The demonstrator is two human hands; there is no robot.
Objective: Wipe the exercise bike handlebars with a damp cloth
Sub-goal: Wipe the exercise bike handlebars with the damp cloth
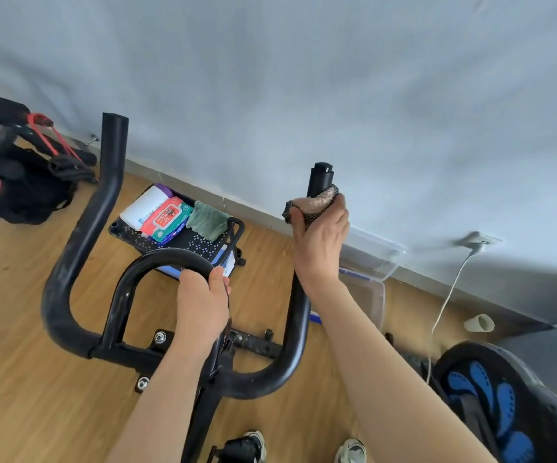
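At the far left, black gym gear [19,168] with red bands [54,142] is lying on the wooden floor [19,379] by the wall [303,78]. Next to it the left horn [110,182] of the black handlebars is rising up, and its open end is pointing at the wall.

Behind the bars a black tray [170,240] is standing on the floor. It is holding a white roll [141,203], a pack of wipes [166,220] and a green cloth [207,219], all close together.

In the middle, the left hand [203,302] is gripping the inner loop [156,262] of the handlebars. Its fingers are curling around the tube and the thumb is pressing on top, so the hand is closed firmly on the loop.

To the right, the right hand [320,242] is holding a brown cloth [310,205] against the right horn [318,177], just below the tip (the tip itself is showing above the cloth). The fingers are wrapping the cloth around the tube; whether it is damp cannot be told.

Farther right, a clear box [375,262] is standing by the wall, a white cable [447,295] is hanging from a socket [479,241], and a black disc [491,396] with blue shapes is lying at the lower right. Two shoes [350,451] are showing at the bottom edge.
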